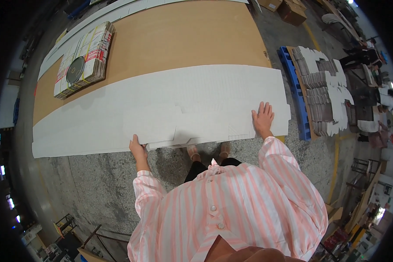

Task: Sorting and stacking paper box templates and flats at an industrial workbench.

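A long white cardboard sheet (161,100) lies across the near part of a large brown board (179,37). At its near edge, left of my body, my left hand (139,149) is closed on the edge, with some fingers hidden. Farther right, my right hand (263,118) rests flat on the white surface with its fingers spread. Between my hands the near edge looks uneven, with cut flaps and creases (187,135) in the cardboard.
A strapped bundle of flat printed cartons (85,61) sits on the board at the left, with a dark round disc (75,70) on top. At right, stacked white cardboard pieces (321,89) stand by a blue pallet (298,98). Brown boxes (291,12) stand far right.
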A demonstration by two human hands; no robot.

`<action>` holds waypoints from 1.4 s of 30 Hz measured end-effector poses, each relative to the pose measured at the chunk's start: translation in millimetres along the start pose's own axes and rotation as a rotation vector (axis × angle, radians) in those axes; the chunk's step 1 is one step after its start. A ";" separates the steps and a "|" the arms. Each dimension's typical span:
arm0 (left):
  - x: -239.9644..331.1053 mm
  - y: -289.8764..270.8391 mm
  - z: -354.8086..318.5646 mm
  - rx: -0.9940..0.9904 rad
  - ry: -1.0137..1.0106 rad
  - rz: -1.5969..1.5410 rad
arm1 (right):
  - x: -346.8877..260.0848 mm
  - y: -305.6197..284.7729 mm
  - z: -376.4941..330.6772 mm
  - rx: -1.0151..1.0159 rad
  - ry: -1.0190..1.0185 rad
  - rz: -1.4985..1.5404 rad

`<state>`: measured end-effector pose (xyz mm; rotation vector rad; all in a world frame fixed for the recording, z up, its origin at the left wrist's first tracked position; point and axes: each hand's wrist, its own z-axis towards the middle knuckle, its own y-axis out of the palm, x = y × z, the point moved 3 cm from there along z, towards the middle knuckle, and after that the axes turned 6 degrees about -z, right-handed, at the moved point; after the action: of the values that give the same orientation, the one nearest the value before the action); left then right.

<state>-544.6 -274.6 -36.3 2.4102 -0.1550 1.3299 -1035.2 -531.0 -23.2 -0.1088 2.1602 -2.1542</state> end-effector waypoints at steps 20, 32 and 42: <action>-11.0 58.6 -30.8 0.032 0.776 1.288 | 5.2 17.3 2.5 0.020 -0.044 -0.052; -24.6 77.2 -15.8 -0.192 -0.174 0.051 | 22.7 14.9 3.2 0.004 0.026 -0.125; -27.9 56.8 0.2 -0.162 -0.020 0.061 | 4.5 8.0 0.5 0.005 0.015 0.001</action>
<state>-575.3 -329.3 -44.0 2.2993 -0.3309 1.2682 -1039.6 -531.9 -31.2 -0.0918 2.1620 -2.1671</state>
